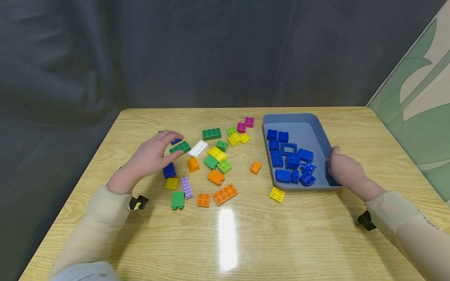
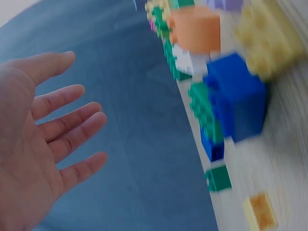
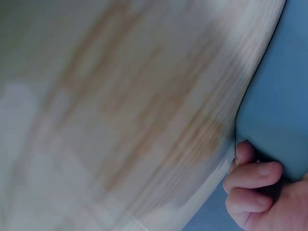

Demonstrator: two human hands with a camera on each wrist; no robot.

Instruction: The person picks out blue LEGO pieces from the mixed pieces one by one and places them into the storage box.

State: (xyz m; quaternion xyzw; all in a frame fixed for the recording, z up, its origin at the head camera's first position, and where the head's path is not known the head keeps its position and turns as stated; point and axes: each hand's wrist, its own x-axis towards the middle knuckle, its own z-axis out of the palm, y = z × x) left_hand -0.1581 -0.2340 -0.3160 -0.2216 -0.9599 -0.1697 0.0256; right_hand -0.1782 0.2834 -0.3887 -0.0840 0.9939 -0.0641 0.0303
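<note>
In the head view my left hand [image 1: 145, 156] hovers above the left side of the brick pile, thumb and fingers spread apart with nothing between them. Close to it lie a green brick [image 1: 180, 147], a blue brick [image 1: 169, 171] and another blue brick [image 1: 176, 141] partly hidden by the fingers. The left wrist view shows the palm with loosely extended fingers, apart from the large blue brick [image 2: 240, 101]. My right hand [image 1: 347, 169] grips the right side wall of a blue-grey tray [image 1: 309, 132] near its front corner. Several blue bricks [image 1: 292, 160] lie inside the tray.
Scattered bricks of other colours cover the table's left and middle, including orange [image 1: 225, 194], white [image 1: 198, 148], purple [image 1: 187, 187] and pink [image 1: 249, 122] ones. A yellow brick [image 1: 277, 194] lies by the tray's front left corner. Dark cloth [image 1: 211, 58] hangs behind the table.
</note>
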